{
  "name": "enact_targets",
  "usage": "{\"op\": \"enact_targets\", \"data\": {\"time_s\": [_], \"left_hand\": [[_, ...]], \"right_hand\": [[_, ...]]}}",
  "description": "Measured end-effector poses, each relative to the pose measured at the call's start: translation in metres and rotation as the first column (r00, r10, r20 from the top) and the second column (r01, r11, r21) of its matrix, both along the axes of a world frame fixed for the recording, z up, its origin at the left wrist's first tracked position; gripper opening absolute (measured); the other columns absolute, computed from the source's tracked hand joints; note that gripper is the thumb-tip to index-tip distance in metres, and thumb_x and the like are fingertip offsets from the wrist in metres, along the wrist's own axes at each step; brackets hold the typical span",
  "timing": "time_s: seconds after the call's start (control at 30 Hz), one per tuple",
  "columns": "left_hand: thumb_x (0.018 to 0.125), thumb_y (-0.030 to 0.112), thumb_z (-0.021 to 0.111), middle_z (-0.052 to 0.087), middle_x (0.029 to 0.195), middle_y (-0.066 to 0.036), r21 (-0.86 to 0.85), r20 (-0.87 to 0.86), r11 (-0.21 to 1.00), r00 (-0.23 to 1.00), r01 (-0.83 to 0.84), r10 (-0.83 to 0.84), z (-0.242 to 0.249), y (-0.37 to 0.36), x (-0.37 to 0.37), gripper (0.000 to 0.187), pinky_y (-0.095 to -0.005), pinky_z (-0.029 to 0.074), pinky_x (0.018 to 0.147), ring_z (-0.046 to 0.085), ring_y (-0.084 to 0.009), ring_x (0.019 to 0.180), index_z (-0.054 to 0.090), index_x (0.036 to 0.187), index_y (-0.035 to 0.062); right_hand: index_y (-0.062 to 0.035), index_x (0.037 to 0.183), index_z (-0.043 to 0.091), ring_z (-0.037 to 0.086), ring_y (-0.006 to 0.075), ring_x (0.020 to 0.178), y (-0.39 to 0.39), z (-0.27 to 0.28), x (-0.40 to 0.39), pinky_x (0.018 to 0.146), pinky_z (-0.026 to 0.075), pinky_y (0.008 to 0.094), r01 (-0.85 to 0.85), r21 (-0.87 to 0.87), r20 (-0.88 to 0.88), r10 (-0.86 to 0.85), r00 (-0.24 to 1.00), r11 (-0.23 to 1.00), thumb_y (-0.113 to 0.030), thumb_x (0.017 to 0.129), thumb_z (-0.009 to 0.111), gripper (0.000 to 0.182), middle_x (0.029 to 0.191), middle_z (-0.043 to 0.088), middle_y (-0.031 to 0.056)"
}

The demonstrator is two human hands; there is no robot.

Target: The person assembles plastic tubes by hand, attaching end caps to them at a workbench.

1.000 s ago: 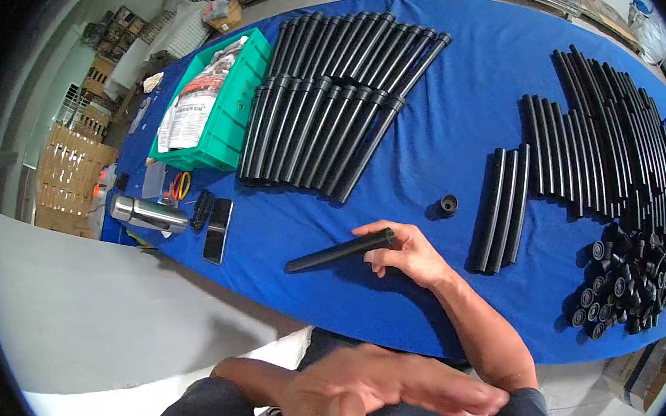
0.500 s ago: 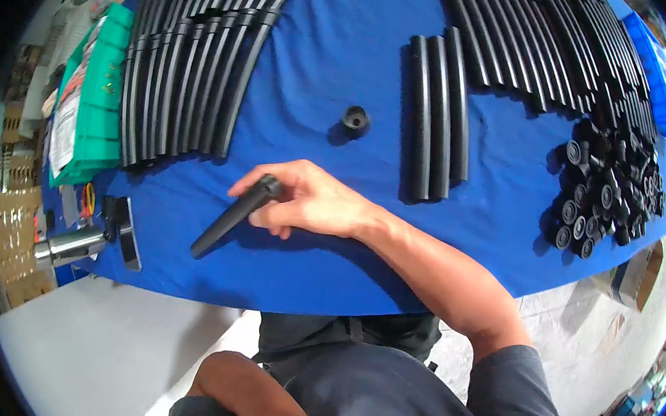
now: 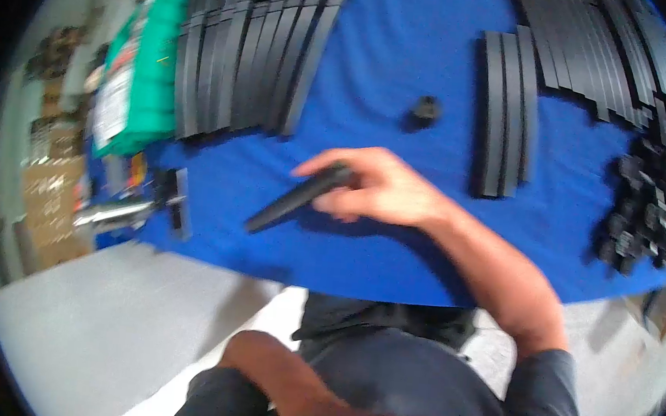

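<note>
My right hand (image 3: 382,187) is closed round the upper end of a short, dark tapered tube (image 3: 294,200), which slants down to the left above the blue cloth (image 3: 360,262). Beyond the hand, slightly to its right, a small black round cap (image 3: 426,110) rests on the cloth. Three long black tubes (image 3: 508,112) lie side by side to the right of the cap. My left arm is bent across the bottom of the view, and its hand cannot be seen.
Rows of black tubes (image 3: 250,66) lie at the back left, beside a green bin (image 3: 156,74). More tubes (image 3: 583,59) lie at the back right, above a heap of small black parts (image 3: 650,204). A metal cylinder (image 3: 114,214) stands out at the left edge.
The camera view has turned, so the whole scene sits further right and slightly higher, with more blur. My right hand still holds the short tube in much the same pose.
</note>
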State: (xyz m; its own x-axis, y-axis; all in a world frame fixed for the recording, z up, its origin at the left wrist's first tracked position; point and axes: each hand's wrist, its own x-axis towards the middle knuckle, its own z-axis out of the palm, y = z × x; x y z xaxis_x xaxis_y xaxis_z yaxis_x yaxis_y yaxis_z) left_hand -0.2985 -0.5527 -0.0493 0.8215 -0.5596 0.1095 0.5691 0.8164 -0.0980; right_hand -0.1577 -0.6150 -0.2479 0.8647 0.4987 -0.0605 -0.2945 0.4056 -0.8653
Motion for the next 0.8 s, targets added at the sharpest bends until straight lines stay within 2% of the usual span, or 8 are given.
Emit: {"op": "enact_targets", "data": {"time_s": [0.03, 0.1, 0.17, 0.23, 0.3, 0.4, 0.53, 0.8], "left_hand": [[0.106, 0.047, 0.046, 0.056, 0.129, -0.042, 0.132, 0.158, 0.988, 0.986, -0.074, 0.052, -0.017, 0.010, 0.001, 0.087, -0.0479, 0.044, 0.111, 0.055, -0.0424, 0.131, 0.031, 0.136, -0.0325], [0.103, 0.054, 0.049, 0.049, 0.142, -0.035, 0.473, 0.545, 0.881, 0.796, -0.033, -0.263, -0.057, 0.058, 0.033, 0.083, -0.0480, 0.039, 0.115, 0.049, -0.0399, 0.138, 0.037, 0.143, -0.0188], [0.098, 0.047, 0.059, 0.052, 0.141, -0.026, 0.823, 0.563, 0.475, 0.565, -0.313, -0.603, -0.070, 0.118, 0.073, 0.067, -0.0448, 0.045, 0.104, 0.054, -0.0336, 0.127, 0.052, 0.138, -0.0064], [0.088, 0.013, 0.076, 0.065, 0.128, -0.023, 0.648, 0.609, -0.067, 0.568, -0.759, -0.553, -0.090, 0.153, 0.090, 0.049, -0.0460, 0.054, 0.095, 0.064, -0.0358, 0.117, 0.060, 0.130, -0.0041], [0.081, 0.009, 0.080, 0.064, 0.130, -0.022, 0.380, 0.522, -0.398, 0.549, -0.835, -0.653, -0.115, 0.181, 0.113, 0.054, -0.0451, 0.053, 0.097, 0.064, -0.0354, 0.115, 0.060, 0.129, -0.0036], [0.077, 0.009, 0.083, 0.064, 0.128, -0.021, 0.046, 0.275, -0.443, 0.438, -0.895, -0.856, -0.137, 0.201, 0.125, 0.055, -0.0435, 0.050, 0.100, 0.062, -0.0359, 0.116, 0.060, 0.126, -0.0032], [0.078, 0.006, 0.082, 0.065, 0.118, -0.020, 0.096, 0.374, -0.508, 0.504, -0.856, -0.779, -0.162, 0.212, 0.128, 0.050, -0.0410, 0.050, 0.096, 0.064, -0.0341, 0.108, 0.059, 0.121, -0.0020], [0.085, 0.007, 0.074, 0.067, 0.112, -0.017, 0.391, 0.238, -0.427, 0.538, -0.815, -0.809, -0.140, 0.212, 0.146, 0.031, -0.0380, 0.050, 0.092, 0.066, -0.0297, 0.102, 0.063, 0.112, -0.0036]], "right_hand": [[-0.0047, 0.128, 0.065, 0.057, 0.0063, 0.070, 0.004, -0.004, 0.003, 0.064, 0.048, 0.0243, 0.001, 0.020, 0.002, -0.001, 1.000, 1.000, -0.006, 0.088, 0.073, 0.041, 0.081, 0.062, -0.0013], [-0.0042, 0.126, 0.065, 0.057, 0.0052, 0.071, 0.008, -0.002, 0.005, 0.065, 0.048, 0.0236, -0.042, -0.030, 0.028, 0.043, 0.999, 0.999, -0.005, 0.088, 0.073, 0.040, 0.082, 0.062, -0.0023], [-0.0035, 0.122, 0.065, 0.056, 0.0040, 0.073, 0.001, 0.003, 0.003, 0.066, 0.048, 0.0231, -0.056, -0.107, 0.032, 0.059, 0.998, 0.993, -0.003, 0.087, 0.073, 0.036, 0.084, 0.063, -0.0038], [-0.0043, 0.127, 0.064, 0.059, 0.0049, 0.075, 0.005, -0.001, 0.003, 0.068, 0.049, 0.0234, -0.064, -0.098, 0.056, 0.070, 0.996, 0.993, -0.002, 0.086, 0.073, 0.042, 0.084, 0.065, -0.0025], [-0.0053, 0.134, 0.062, 0.062, 0.0062, 0.076, 0.001, 0.008, 0.001, 0.070, 0.051, 0.0243, -0.094, -0.046, 0.035, 0.095, 0.995, 0.995, -0.001, 0.085, 0.072, 0.050, 0.086, 0.066, -0.0007], [-0.0062, 0.137, 0.061, 0.063, 0.0079, 0.075, 0.001, 0.001, 0.002, 0.070, 0.053, 0.0251, -0.058, -0.042, 0.075, 0.061, 0.995, 0.997, -0.003, 0.086, 0.073, 0.053, 0.085, 0.067, 0.0009], [-0.0066, 0.132, 0.066, 0.061, 0.0079, 0.072, -0.002, 0.010, 0.002, 0.068, 0.050, 0.0254, -0.063, -0.140, 0.080, 0.075, 0.994, 0.988, -0.011, 0.087, 0.077, 0.046, 0.080, 0.065, -0.0002], [-0.0063, 0.126, 0.070, 0.056, 0.0078, 0.067, 0.001, -0.003, 0.002, 0.063, 0.046, 0.0276, 0.088, -0.211, 0.305, -0.020, 0.952, 0.974, -0.022, 0.087, 0.081, 0.043, 0.079, 0.064, -0.0014]]}}
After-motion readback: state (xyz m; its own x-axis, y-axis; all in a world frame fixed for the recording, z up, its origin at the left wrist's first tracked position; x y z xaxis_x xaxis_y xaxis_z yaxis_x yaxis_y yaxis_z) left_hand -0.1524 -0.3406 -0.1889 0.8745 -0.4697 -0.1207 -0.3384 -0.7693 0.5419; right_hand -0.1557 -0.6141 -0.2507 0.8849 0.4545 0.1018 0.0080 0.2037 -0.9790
